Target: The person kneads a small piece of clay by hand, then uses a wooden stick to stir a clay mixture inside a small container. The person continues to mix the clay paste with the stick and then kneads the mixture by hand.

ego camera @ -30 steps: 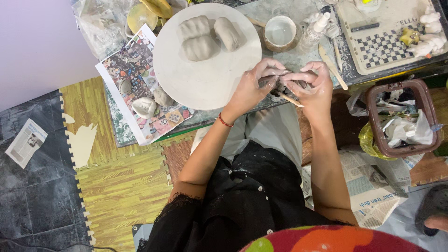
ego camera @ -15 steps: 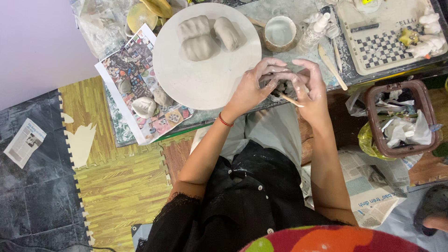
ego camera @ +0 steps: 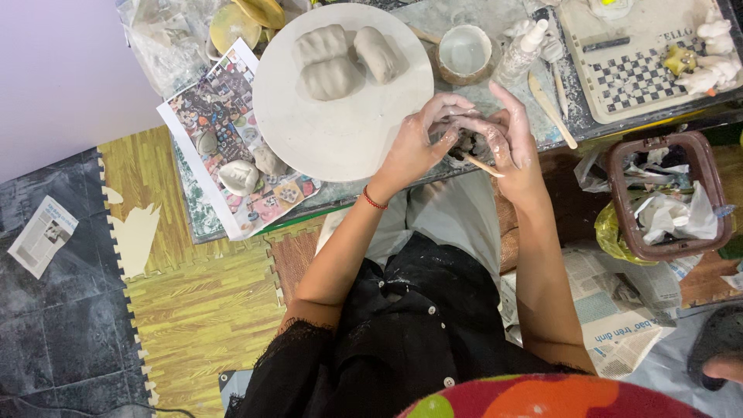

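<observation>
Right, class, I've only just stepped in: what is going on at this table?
A person seated at a cluttered table works a small lump of clay between both hands. The left hand cups it, and the right hand presses on it while holding a thin wooden stick. Beside them lies a round white board carrying three shaped clay pieces, with a small water bowl nearby.

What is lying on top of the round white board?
Three lumps of grey clay lie on the round white board, grouped near its far edge; the rest is bare. The left hand overlaps its right rim, hiding that edge. What is beneath the board cannot be seen.
</observation>
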